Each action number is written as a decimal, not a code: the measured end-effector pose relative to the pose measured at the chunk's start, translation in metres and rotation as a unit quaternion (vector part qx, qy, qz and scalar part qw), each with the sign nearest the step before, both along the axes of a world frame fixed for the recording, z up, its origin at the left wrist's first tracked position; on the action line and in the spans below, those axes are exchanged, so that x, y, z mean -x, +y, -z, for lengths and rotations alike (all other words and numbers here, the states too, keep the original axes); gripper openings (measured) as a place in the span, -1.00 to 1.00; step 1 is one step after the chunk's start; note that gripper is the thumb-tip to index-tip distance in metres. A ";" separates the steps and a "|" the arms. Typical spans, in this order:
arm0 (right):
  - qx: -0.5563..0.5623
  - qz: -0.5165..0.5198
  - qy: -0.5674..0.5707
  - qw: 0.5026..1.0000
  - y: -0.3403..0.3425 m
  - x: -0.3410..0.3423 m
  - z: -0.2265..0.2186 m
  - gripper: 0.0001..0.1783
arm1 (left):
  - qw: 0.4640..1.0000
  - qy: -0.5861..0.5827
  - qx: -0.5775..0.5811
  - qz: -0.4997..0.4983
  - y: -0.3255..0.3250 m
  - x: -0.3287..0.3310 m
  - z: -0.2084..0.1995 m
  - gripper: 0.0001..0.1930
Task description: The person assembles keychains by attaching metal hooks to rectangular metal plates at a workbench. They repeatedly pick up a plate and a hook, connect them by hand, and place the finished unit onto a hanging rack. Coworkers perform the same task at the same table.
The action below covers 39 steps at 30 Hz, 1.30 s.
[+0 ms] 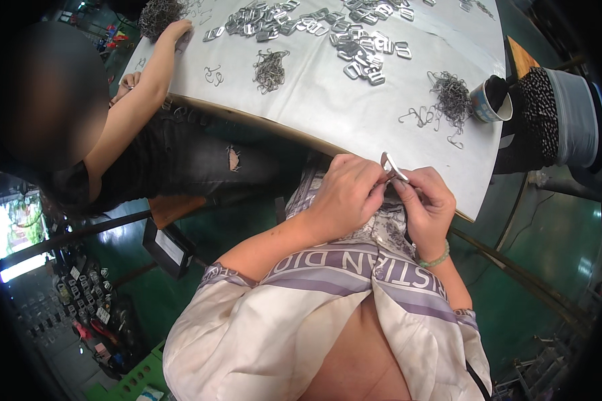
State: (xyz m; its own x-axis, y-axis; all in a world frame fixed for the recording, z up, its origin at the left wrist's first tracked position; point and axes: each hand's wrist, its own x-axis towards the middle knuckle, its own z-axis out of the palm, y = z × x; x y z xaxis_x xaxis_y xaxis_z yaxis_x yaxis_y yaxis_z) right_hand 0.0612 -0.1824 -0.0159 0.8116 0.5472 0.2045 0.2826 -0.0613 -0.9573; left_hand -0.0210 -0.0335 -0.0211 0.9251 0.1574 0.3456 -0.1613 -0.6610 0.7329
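Between my two hands, just off the near edge of the table, is a shiny silver metal buckle (397, 168). My left hand (352, 192) pinches its left side, fingers closed. On the other side, my right hand (428, 200), with a green bead bracelet at the wrist, grips it between thumb and fingers. The fingers cover part of the buckle, so I cannot tell whether a small wire hook is with it. On the tabletop beyond my right hand lies a tangled heap of wire hooks (453, 97), with several loose ones beside it.
The white-covered table (314, 87) bears a spread of silver buckles (364, 50) and another hook heap (269, 72). A paper cup (486, 105) with something black inside stands at the right edge, near a black spotted roll (538, 117). At left, a co-worker's arm (140, 93) reaches onto the table.
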 end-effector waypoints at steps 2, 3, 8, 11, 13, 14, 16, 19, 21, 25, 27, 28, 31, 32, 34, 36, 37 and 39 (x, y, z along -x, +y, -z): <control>0.012 0.018 -0.037 0.999 -0.002 0.001 0.004 -0.82 | 0.999 0.031 0.016 0.040 0.006 -0.001 -0.001 -0.88; 0.022 0.018 -0.040 0.999 -0.004 0.002 0.006 -0.83 | 0.995 0.053 0.036 0.073 0.015 -0.003 -0.002 -0.89; 0.049 0.021 -0.049 0.997 -0.019 0.006 0.012 -0.84 | 0.995 0.099 -0.012 0.001 0.045 -0.052 0.017 -0.90; 0.045 0.013 -0.054 0.997 -0.022 0.011 0.015 -0.84 | 0.984 0.006 -0.175 -0.039 0.036 -0.109 0.065 -0.90; 0.044 0.013 -0.055 0.997 -0.024 0.014 0.016 -0.84 | 0.954 -0.002 -0.298 -0.040 0.021 -0.139 0.076 -0.91; 0.045 0.011 -0.054 0.997 -0.025 0.015 0.015 -0.84 | 0.944 0.031 -0.327 -0.031 0.014 -0.147 0.077 -0.91; 0.045 0.017 -0.053 0.997 -0.027 0.015 0.016 -0.85 | 0.918 0.095 -0.384 -0.013 0.003 -0.159 0.068 -0.90; 0.044 0.028 -0.045 0.998 -0.030 0.014 0.017 -0.86 | 0.908 0.103 -0.407 0.016 0.007 -0.162 0.060 -0.91; 0.037 0.036 -0.027 0.998 -0.031 0.015 0.018 -0.87 | 0.921 0.129 -0.368 0.012 0.019 -0.157 0.060 -0.91; 0.011 0.055 0.001 0.998 -0.030 0.018 0.023 -0.90 | 0.984 0.174 -0.020 0.027 0.042 -0.110 0.023 -0.92; 0.003 0.062 0.025 0.998 -0.029 0.017 0.028 -0.91 | 0.967 0.161 0.186 0.062 0.036 -0.073 -0.001 -0.94; -0.002 0.063 0.025 0.998 -0.028 0.016 0.029 -0.91 | 0.968 0.110 0.202 0.101 0.031 -0.057 -0.009 -0.93; 0.006 0.063 0.027 0.998 -0.026 0.015 0.024 -0.91 | 0.977 0.025 0.160 0.137 0.017 -0.023 -0.018 -0.89; 0.006 0.062 0.025 0.998 -0.025 0.016 0.023 -0.91 | 0.980 0.027 0.156 0.121 0.013 -0.016 -0.014 -0.89; 0.005 0.057 0.018 0.998 -0.022 0.017 0.023 -0.91 | 0.989 0.015 0.120 0.088 0.008 -0.011 -0.009 -0.90; 0.009 0.051 0.014 0.999 -0.019 0.017 0.022 -0.91 | 0.995 -0.012 0.080 0.065 0.005 -0.011 -0.004 -0.88; 0.011 0.048 0.012 0.999 -0.018 0.017 0.021 -0.91 | 0.994 -0.029 0.089 0.062 0.003 -0.012 -0.003 -0.88; 0.018 0.036 0.008 0.999 -0.016 0.016 0.020 -0.92 | 0.991 -0.064 0.104 0.056 0.001 -0.014 -0.001 -0.87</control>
State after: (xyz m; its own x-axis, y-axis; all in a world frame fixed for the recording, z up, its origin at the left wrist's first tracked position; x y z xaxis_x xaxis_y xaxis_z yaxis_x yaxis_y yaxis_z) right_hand 0.0449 -0.1988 -0.0361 0.8521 0.4944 0.1720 0.2603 -0.1152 -0.9586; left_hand -0.0067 -0.0322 -0.0205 0.8911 0.1364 0.4328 -0.3260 -0.4710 0.8197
